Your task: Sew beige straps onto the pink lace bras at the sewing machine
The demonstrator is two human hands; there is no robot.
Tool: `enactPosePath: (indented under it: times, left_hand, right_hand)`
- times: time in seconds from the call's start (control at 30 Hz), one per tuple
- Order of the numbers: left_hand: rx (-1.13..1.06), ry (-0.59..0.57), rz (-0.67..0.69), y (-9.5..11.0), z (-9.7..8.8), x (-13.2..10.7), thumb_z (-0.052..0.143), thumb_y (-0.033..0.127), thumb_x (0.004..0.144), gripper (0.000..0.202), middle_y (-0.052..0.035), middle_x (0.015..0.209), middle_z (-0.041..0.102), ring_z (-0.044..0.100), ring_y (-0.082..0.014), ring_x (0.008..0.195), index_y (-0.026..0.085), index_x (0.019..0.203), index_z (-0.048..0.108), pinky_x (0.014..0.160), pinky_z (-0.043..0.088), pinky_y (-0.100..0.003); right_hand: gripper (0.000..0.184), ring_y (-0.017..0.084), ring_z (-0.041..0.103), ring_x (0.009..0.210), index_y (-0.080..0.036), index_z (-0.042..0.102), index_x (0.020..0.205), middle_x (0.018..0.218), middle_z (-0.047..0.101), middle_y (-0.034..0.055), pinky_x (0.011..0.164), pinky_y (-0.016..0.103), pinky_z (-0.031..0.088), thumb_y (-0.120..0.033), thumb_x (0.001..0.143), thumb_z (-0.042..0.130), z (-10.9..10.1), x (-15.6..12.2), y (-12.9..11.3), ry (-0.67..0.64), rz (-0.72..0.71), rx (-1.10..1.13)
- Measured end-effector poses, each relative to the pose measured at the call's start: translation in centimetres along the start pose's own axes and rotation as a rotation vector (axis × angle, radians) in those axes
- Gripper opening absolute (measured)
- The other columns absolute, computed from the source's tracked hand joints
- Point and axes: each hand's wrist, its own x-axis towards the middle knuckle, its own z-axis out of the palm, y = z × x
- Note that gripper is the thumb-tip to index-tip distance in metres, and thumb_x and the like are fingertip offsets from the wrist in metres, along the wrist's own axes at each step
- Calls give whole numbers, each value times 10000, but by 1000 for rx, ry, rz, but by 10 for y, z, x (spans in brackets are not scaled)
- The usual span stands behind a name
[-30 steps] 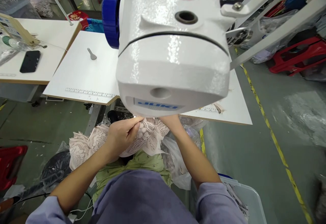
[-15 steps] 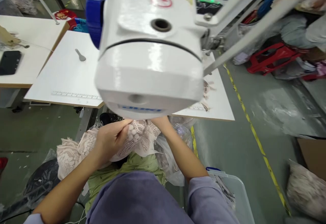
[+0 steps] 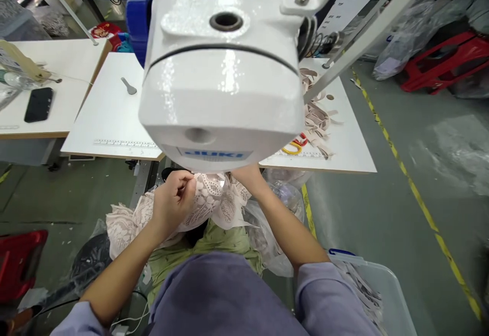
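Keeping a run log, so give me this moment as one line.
left hand: pinching lace; right hand: at lace, fingers hidden by sewing machine; phone: on left table

Your lace: openwork cloth, matt, textured. Machine head before you: glossy, smooth. Your bench: smooth top, wood-look edge. Bin beside you: translucent plastic. Your shirt: matt cloth.

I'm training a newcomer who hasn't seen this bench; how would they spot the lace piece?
Find the big, glossy white sewing-machine head marked JUKI. Just below it in view, the person's left hand holds pale pink lace fabric. Its openwork floral pattern sets it apart from the green cloth and clear plastic nearby.
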Motion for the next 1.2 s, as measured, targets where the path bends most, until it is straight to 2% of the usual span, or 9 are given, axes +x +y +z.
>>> enactPosePath:
  times: [0.1,0.33,0.53,0.83,0.93,1.03,1.1,1.17,1.2]
  left_hand:
    - [-25,-15,16,3,1,1,574,317,944,140,39,585,640,578,-102,477,191,944,637,475,403,-191]
    - [-33,-33,4,12,3,5,574,316,939,144,64,543,584,520,-89,440,191,948,646,491,397,-198]
    - [-15,-52,-11,14,2,6,568,338,938,174,58,544,582,538,-100,468,200,933,672,510,409,-211]
    - [-30,-77,-62,12,1,7,564,366,929,200,-21,778,720,677,-153,680,193,994,642,609,489,-236]
    - [-46,-130,-164,11,-3,13,581,433,923,274,-67,912,722,660,-165,682,178,1024,591,584,480,-259]
    - [-197,-304,-320,8,-6,16,599,545,904,414,-101,1003,712,665,-192,729,175,1091,579,582,487,-281]
    - [-438,-569,-465,7,-4,9,609,594,887,456,-109,979,716,686,-223,784,171,1058,613,613,515,-304]
    - [-742,-861,-627,8,4,-5,663,614,844,478,-108,915,723,698,-238,801,158,987,652,658,538,-325]
    - [-890,-968,-691,10,10,-13,713,614,804,492,-106,897,725,700,-237,807,149,959,667,688,544,-331]
  right_hand:
    - [112,189,493,714,-238,511,747,819,514,26,663,351,474,-268,821,589,-2,-1,-2,39,38,-15]
    - [60,185,543,712,-231,563,815,901,578,35,722,389,511,-270,803,608,-5,-1,-2,28,60,40]
    - [81,192,554,729,-230,578,819,930,595,49,736,386,511,-307,816,605,-6,-1,-4,33,58,36]
    - [72,199,557,739,-236,612,856,1001,609,62,757,380,508,-287,813,586,-4,1,5,39,27,20]
    - [82,202,565,779,-226,613,856,992,614,63,773,362,500,-274,802,573,-1,2,3,55,19,2]
    - [84,199,570,814,-213,613,832,1015,622,68,792,354,490,-281,811,568,-2,-2,-2,68,32,71]
    - [114,182,561,814,-209,603,809,1006,621,60,789,336,482,-318,837,582,-7,-11,-6,52,59,158]
    - [151,155,539,787,-207,594,794,994,608,45,758,310,468,-346,854,605,-15,-24,-11,6,91,218]
    - [157,145,529,776,-206,592,789,995,602,39,740,300,458,-346,857,617,-19,-31,-13,-25,103,229]
